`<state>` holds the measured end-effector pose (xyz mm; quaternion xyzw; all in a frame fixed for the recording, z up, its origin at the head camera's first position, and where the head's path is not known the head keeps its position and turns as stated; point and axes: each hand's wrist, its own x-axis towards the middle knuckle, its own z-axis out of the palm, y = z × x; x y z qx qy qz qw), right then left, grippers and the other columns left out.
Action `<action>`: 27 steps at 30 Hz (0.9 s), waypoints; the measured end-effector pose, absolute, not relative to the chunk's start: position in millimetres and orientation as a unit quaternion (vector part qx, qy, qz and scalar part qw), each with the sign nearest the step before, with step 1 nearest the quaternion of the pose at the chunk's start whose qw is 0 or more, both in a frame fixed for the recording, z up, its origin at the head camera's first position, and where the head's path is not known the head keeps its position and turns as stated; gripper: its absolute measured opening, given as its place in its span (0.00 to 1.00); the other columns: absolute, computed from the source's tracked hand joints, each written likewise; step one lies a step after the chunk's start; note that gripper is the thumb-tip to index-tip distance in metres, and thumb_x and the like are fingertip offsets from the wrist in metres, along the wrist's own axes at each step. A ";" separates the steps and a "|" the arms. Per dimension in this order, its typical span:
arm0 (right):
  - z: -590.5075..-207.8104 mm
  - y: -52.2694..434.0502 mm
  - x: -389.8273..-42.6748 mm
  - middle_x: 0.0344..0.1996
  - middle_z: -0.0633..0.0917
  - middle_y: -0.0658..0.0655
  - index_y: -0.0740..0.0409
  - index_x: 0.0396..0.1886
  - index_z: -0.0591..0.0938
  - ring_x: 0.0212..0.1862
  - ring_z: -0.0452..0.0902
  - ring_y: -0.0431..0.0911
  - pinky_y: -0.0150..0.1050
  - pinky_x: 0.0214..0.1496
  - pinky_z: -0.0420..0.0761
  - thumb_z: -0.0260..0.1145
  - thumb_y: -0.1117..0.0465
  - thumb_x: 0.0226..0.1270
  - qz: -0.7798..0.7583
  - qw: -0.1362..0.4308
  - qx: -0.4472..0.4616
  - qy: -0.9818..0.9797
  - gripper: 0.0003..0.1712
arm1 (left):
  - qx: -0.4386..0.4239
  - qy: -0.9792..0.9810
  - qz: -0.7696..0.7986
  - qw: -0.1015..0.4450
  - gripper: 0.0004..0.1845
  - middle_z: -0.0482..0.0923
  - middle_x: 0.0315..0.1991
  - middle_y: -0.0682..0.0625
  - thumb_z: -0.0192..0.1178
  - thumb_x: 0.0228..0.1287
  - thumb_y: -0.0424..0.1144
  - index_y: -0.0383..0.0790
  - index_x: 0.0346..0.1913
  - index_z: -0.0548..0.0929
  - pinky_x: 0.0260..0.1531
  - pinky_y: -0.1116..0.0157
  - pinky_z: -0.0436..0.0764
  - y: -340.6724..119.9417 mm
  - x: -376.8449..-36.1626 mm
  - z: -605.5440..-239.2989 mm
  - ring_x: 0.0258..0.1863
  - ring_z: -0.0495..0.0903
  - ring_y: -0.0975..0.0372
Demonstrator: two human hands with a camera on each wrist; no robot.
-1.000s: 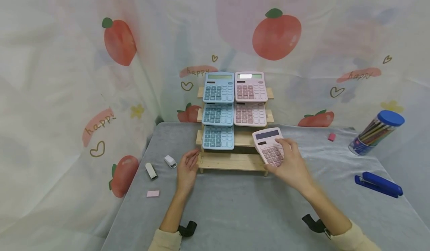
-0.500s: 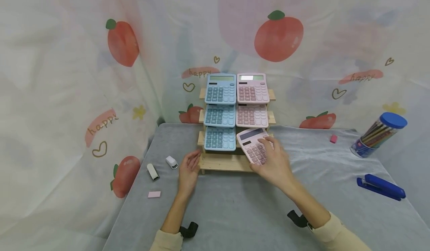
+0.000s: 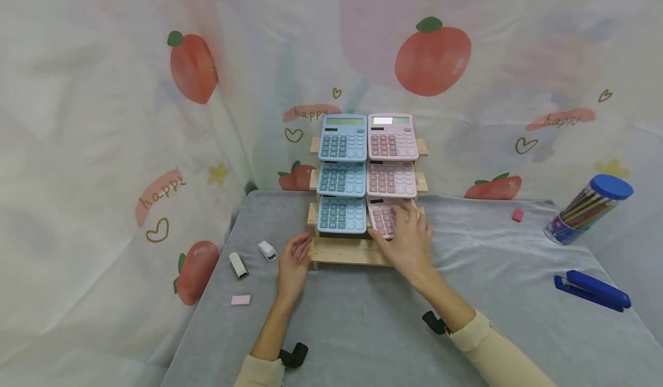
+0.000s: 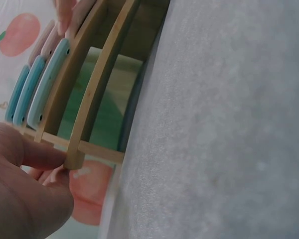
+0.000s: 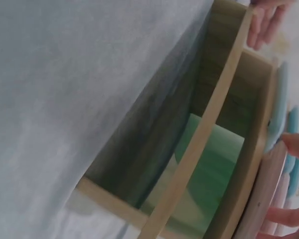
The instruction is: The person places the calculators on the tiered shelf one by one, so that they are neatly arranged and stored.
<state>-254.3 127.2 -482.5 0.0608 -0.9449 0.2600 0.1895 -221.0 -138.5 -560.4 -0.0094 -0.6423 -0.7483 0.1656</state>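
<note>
A tiered wooden display stand (image 3: 352, 251) bears blue calculators (image 3: 342, 214) in its left column and pink ones (image 3: 391, 179) in its right. My right hand (image 3: 411, 249) grips a pink calculator (image 3: 382, 219) at the third tier, beside the lowest blue one. In the right wrist view this pink calculator (image 5: 261, 194) leans along the shelf board, a finger and thumb at its edges. My left hand (image 3: 294, 266) is at the left end of the bottom shelf; in the left wrist view its thumb and finger pinch that shelf's wooden end (image 4: 75, 158).
To the left lie a white stapler-like item (image 3: 267, 251), a white-and-black piece (image 3: 238, 265) and a pink eraser (image 3: 240, 300). On the right are a red eraser (image 3: 517, 215), a pencil tub with a blue lid (image 3: 611, 186) and a blue stapler (image 3: 593, 290). A printed curtain hangs behind.
My right hand has carried the pink calculator leftward from the stand's right side onto the third tier, straightening it beside the blue one. My left hand has stayed at the shelf end.
</note>
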 end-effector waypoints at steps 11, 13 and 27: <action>-490.5 108.6 -262.0 0.75 0.60 0.74 0.64 0.71 0.70 0.71 0.56 0.78 0.75 0.68 0.58 0.66 0.28 0.67 0.238 0.219 0.040 -0.945 0.51 | -0.011 -0.647 -0.744 0.165 0.33 0.75 0.67 0.32 0.46 0.57 0.04 0.26 0.65 0.75 0.70 0.64 0.73 -139.6 -223.3 -561.9 0.72 0.72 0.46; -491.9 108.1 -262.3 0.76 0.59 0.74 0.63 0.72 0.70 0.73 0.54 0.79 0.76 0.69 0.56 0.65 0.29 0.67 0.243 0.220 0.039 -0.944 0.50 | -0.010 -0.646 -0.745 0.164 0.33 0.74 0.68 0.32 0.46 0.57 0.05 0.26 0.65 0.75 0.71 0.64 0.72 -139.6 -224.0 -562.6 0.72 0.72 0.46; -497.1 137.1 -254.5 0.75 0.63 0.69 0.62 0.71 0.72 0.76 0.57 0.69 0.70 0.76 0.57 0.74 0.45 0.67 0.313 0.240 0.110 -0.913 0.41 | 0.008 -0.634 -0.759 0.148 0.30 0.74 0.67 0.31 0.49 0.58 0.08 0.24 0.65 0.74 0.70 0.65 0.73 -140.4 -227.3 -556.4 0.71 0.72 0.46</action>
